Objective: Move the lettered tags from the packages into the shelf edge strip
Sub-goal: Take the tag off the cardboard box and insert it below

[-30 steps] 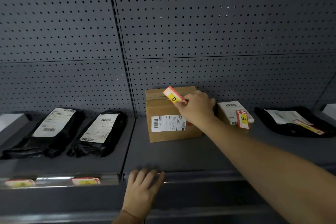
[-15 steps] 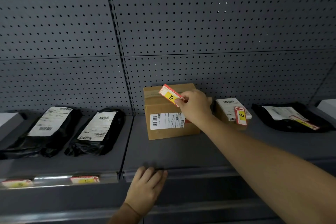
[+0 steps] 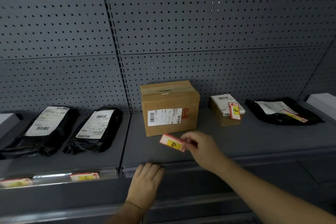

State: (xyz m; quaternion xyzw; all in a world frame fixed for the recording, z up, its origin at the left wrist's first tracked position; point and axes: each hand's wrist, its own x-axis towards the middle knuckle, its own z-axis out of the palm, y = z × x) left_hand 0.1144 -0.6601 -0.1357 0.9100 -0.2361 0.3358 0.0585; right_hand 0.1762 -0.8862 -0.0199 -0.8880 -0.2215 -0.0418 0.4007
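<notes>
Two tags in shelf edge strip [image 3: 54, 178], one reads C [image 3: 84, 176]; right hand [image 3: 201, 148] fingers pinch tag D [image 3: 172, 142]; left hand [image 3: 145, 181] flat, fingers spread on grey shelf [image 3: 236, 142] lip.

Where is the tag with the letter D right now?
In the head view the D tag is near the middle, pinched in the right hand, in front of the big cardboard box, above the shelf's front edge where the left hand rests.

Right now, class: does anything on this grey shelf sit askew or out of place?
Yes: the red-and-yellow E tag hangs crookedly over the small cardboard box, and another tag lies slanted on the right-hand black bag.
</notes>
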